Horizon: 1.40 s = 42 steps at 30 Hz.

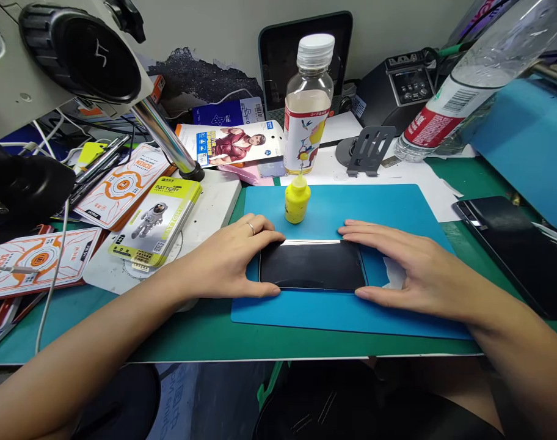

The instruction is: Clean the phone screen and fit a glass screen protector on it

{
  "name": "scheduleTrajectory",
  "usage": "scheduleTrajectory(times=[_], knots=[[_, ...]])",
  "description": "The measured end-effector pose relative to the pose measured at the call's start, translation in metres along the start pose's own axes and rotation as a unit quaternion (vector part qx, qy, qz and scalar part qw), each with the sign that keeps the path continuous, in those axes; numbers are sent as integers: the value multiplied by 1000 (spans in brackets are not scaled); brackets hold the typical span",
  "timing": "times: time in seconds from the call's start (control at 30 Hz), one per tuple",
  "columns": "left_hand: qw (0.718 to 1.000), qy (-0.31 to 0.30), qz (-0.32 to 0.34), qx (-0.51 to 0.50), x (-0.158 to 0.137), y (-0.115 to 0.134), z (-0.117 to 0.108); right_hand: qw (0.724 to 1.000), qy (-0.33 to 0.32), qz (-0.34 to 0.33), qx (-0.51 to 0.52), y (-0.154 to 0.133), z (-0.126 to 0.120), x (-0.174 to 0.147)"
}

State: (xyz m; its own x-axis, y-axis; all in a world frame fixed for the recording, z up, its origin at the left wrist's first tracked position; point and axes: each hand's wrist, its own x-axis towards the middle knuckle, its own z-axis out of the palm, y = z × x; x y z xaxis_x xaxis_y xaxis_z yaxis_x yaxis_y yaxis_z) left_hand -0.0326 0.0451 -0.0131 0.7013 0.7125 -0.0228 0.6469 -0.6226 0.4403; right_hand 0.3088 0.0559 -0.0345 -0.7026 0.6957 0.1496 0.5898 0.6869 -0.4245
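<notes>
A smartphone (313,267) lies flat on a blue mat (306,311), its dark screen facing up and a pale reflection along its far edge. My left hand (242,260) spans its left end, thumb on the near edge and fingertips at the far corner. At the right end, my right hand (411,269) grips it the same way, thumb at the near corner and fingers stretched along the far one. A crumpled white tissue (394,274) shows partly under my right palm. Just beyond the phone stands a small yellow bottle (297,201) with a thin needle tip.
A drink bottle (308,110) stands behind the mat, beside a black phone stand (367,150). Battery boxes (157,220) and a microscope post (168,137) crowd the left. Another black phone (521,250) lies right; a water bottle (462,98) leans behind it.
</notes>
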Motion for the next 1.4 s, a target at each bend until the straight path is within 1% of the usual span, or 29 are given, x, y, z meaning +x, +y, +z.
scheduleTrajectory(times=[0.23, 0.5, 0.97, 1.4], knots=[[1000, -5, -7, -4, 1, 0, -1, 1000, -15, 4, -8, 2, 0, 0], [1000, -2, -4, -5, 0, -1, 1, 1000, -13, -9, -7, 6, 2, -2], [1000, -8, -5, -22, -1, -3, 0, 999, -18, 16, 22, 4, 2, -1], [1000, -2, -3, -18, 0, -3, 0, 999, -21, 21, 26, 3, -1, -1]])
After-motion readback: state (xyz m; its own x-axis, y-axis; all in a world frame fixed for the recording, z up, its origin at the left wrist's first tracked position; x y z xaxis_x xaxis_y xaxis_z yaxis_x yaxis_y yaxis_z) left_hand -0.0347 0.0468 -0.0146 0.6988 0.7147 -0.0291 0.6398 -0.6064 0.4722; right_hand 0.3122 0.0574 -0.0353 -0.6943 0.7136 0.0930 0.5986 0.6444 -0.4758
